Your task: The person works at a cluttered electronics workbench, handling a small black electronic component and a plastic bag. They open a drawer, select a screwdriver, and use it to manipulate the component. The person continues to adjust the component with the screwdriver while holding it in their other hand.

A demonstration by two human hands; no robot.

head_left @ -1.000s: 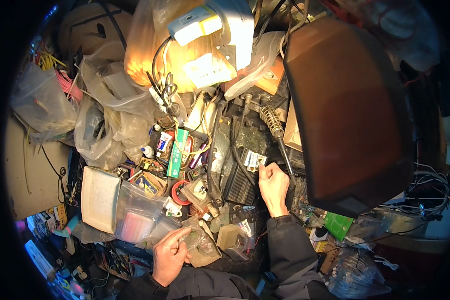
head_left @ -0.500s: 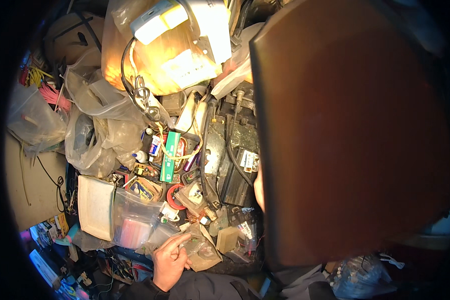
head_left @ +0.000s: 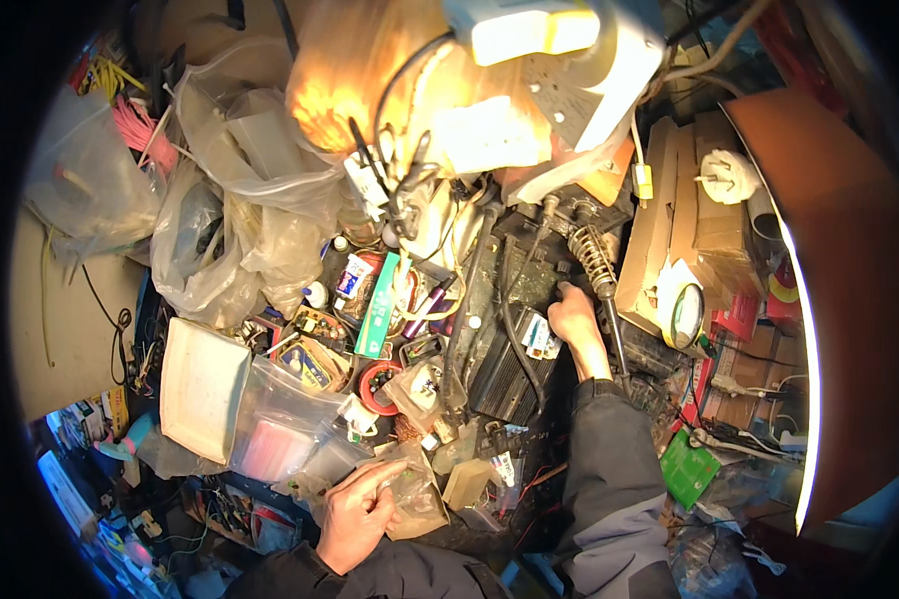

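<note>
The dark bench unit (head_left: 544, 255) sits just above and right of the middle of the frame, and your right hand (head_left: 577, 321) is at its lower edge. Your fingers there are curled in close, with the index fingertip against or just short of the unit; you may be steadying the hand on it, but I cannot tell whether anything is pinched, since the palm faces away.

Right of that hand, the black-handled iron (head_left: 617, 334) slants down from a wire coil holder (head_left: 591, 258), which probably keeps its hot end off the clutter. Below and left of the hand lies the ribbed black box (head_left: 509, 384), with small white labelled pieces (head_left: 539, 336) on its upper end, perhaps left there to be within your reach.

Your left hand (head_left: 355, 519), at lower centre-left, has the index finger extended and the others loosely bent beside the brown cardboard piece (head_left: 418, 514). I see nothing gripped, though the underside is hidden; it looks parked there, probably for support. The bright lamp (head_left: 534, 35) at the top lights both.
</note>
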